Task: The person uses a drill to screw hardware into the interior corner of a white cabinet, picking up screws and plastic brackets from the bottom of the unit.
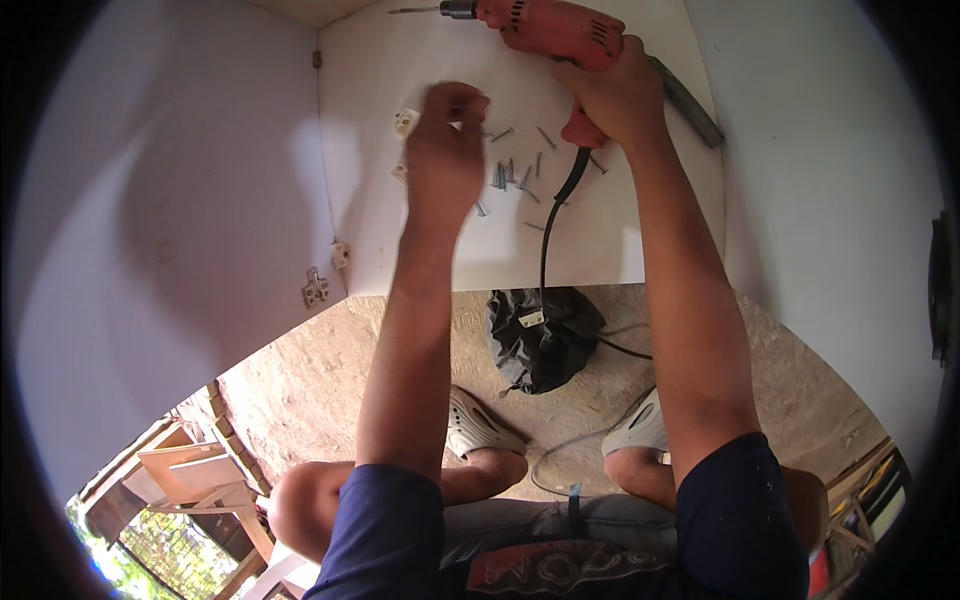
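A red corded power drill [560, 32] is gripped in my right hand [620, 95], fingers wrapped round its handle. Its thin bit [413, 10] points left, and the black cord [548, 235] runs down from the handle toward the floor. My left hand [447, 135] hovers over the white panel [600, 245] with thumb and fingers curled together, slightly blurred. Whatever it may hold is too small to make out. Beside it, several loose screws [505, 175] lie scattered. Two pale hinge pieces [405, 122] show partly behind my left hand and wrist.
White cabinet sides stand left [220, 170] and right [840, 200]. A metal hinge [316, 288] is on the left one. Behind my right hand lies a grey bar [688, 103]. On the floor, a black bag [545, 345] sits between my feet, a pale bracket [531, 320] on top.
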Demonstrator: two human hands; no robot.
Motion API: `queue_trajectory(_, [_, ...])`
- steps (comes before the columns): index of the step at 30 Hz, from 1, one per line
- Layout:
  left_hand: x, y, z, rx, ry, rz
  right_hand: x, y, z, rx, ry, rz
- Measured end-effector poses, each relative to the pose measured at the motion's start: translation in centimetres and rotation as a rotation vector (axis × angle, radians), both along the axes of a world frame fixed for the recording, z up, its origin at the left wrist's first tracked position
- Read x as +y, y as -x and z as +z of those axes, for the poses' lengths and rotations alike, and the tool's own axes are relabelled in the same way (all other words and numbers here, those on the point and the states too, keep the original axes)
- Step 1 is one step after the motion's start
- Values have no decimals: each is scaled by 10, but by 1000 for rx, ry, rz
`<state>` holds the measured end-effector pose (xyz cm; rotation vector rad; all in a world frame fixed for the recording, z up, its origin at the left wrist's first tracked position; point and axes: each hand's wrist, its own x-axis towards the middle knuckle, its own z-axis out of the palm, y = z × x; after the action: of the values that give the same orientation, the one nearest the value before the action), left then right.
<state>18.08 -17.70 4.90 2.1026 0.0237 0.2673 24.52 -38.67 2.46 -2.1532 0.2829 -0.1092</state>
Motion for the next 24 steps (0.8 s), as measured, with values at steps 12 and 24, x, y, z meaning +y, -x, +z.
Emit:
queue_trajectory(12, [114, -143, -24, 174, 689, 247, 2, 0, 14, 119, 30, -2])
queue_trajectory(24, [89, -188, -63, 277, 956, 271, 2, 0, 9, 65, 29, 8])
